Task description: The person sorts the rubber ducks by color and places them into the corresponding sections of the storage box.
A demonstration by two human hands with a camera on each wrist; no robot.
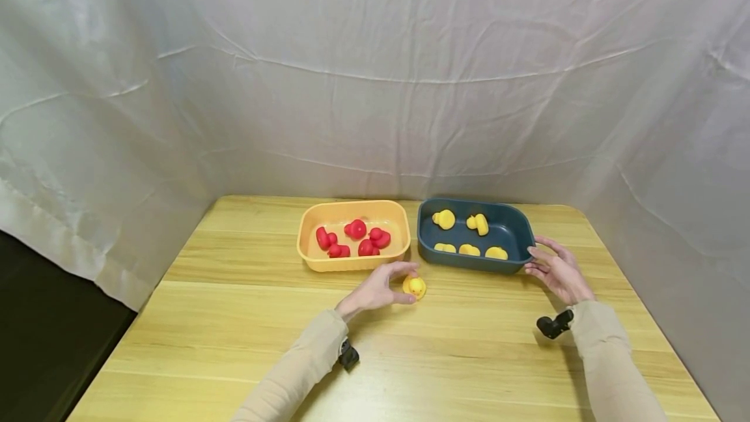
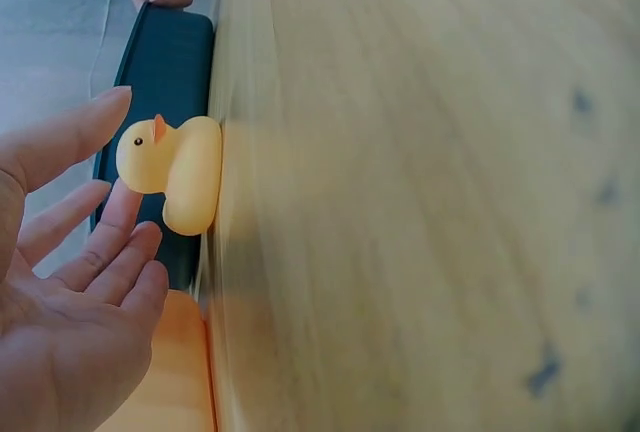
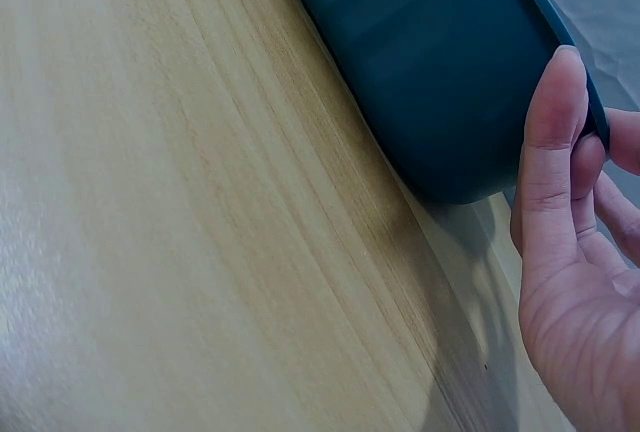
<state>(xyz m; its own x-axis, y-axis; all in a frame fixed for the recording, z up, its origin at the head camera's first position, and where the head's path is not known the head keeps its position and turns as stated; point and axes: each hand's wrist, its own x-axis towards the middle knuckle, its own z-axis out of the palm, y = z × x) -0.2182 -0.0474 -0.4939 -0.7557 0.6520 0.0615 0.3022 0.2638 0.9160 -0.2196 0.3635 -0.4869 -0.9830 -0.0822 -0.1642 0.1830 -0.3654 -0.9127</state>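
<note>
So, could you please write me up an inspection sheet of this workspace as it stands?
Surface: wooden table, light grain, bare in front.
Job's things: yellow duck upright on the table; dark blue tub holding five yellow ducks; orange tub holding red ducks.
Clutter: nothing seen.
Hands: left hand open, fingers beside the yellow duck, contact unclear; right hand fingers on the dark blue tub's right end.
Cables: nothing seen; a black wrist camera mount on each sleeve.
Surroundings: white cloth backdrop behind and at both sides.
</note>
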